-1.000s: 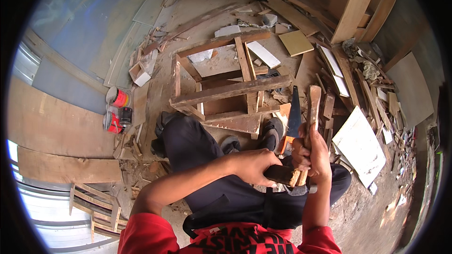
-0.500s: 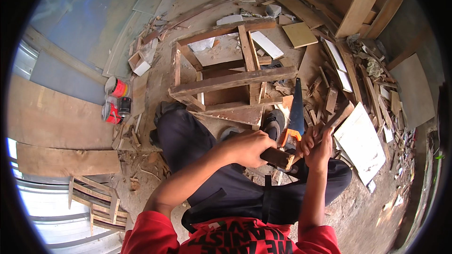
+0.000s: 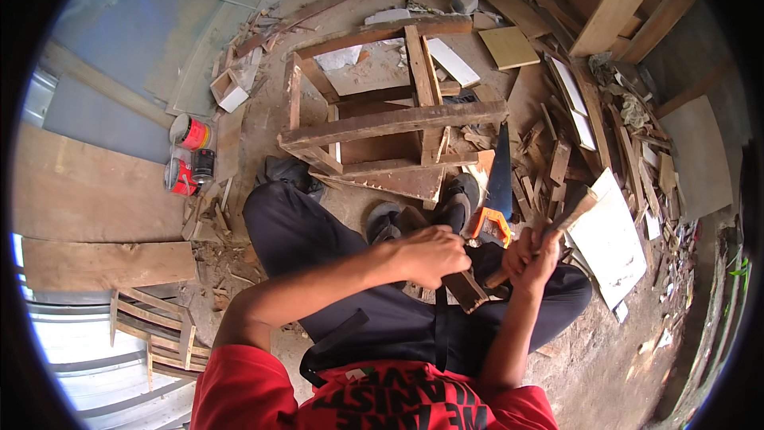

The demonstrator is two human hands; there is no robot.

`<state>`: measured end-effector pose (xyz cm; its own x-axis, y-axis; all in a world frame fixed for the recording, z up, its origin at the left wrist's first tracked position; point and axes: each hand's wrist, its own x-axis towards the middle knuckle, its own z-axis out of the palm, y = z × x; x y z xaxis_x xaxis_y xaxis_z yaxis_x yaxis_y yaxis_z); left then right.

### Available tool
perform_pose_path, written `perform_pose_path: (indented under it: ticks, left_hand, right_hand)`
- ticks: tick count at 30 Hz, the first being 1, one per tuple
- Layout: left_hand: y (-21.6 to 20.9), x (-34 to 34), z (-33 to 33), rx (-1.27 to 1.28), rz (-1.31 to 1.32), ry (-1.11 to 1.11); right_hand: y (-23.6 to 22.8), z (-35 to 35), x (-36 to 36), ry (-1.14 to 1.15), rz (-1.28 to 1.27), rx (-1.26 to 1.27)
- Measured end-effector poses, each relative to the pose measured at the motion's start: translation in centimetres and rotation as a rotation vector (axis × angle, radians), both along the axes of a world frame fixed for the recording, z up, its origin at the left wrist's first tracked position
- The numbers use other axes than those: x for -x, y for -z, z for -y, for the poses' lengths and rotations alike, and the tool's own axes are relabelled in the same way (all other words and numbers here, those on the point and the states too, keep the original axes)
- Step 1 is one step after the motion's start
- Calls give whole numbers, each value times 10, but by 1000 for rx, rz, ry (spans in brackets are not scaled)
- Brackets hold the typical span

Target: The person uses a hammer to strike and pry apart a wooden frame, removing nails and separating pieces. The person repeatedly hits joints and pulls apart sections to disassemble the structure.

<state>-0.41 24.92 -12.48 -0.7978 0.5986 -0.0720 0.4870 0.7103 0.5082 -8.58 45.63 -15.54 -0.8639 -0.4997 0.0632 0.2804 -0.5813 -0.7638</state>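
My left hand (image 3: 434, 256) is closed around a short dark brown wood block (image 3: 465, 291), whose cut end points toward my lap. In my closed right hand (image 3: 532, 259) is a wooden stick-like piece (image 3: 578, 205), slanting from beside the block up to the right. Its lower end lies near the block's end; whether they touch I cannot tell. Just beyond my right hand lies a handsaw (image 3: 500, 183) with a dark blade and orange handle. A rough wooden frame (image 3: 390, 126) stands on the ground beyond my feet.
Scrap wood pieces (image 3: 557, 163) and a white board (image 3: 611, 243) lie on the right. Red and black paint cans (image 3: 191, 134) stand at the left. Near the lower left is a slatted wooden piece (image 3: 159, 334). Large planks (image 3: 621, 4) lean at the far right.
The wood block has turned so its cut end points more toward me, and my left hand sits farther along it. My right hand and the stick have dropped slightly toward me.
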Motion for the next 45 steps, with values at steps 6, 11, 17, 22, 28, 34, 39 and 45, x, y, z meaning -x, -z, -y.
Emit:
perform_pose_path:
  ticks: [6,11,17,22,28,34,39,45]
  left_hand:
    - [36,-15,11,-335,-9,-229]
    - [41,-15,22,-432,-7,-421]
    - [49,6,57,-299,-324,-625]
    - [49,44,105,121,-500,-392]
    - [91,53,159,245,-227,-611]
    - [104,60,165,265,-191,-721]
    - [102,62,167,97,-114,-718]
    - [108,56,180,-50,-5,-746]
  right_hand:
    - [11,28,-9,76,147,-102]
    - [6,40,-1,-214,98,-361]
    - [55,39,14,349,173,-260]
    - [85,32,15,457,95,-340]
    - [98,40,2,357,64,-378]
    - [101,45,7,323,42,-394]
    - [102,44,6,313,20,-409]
    - [102,45,5,319,28,-442]
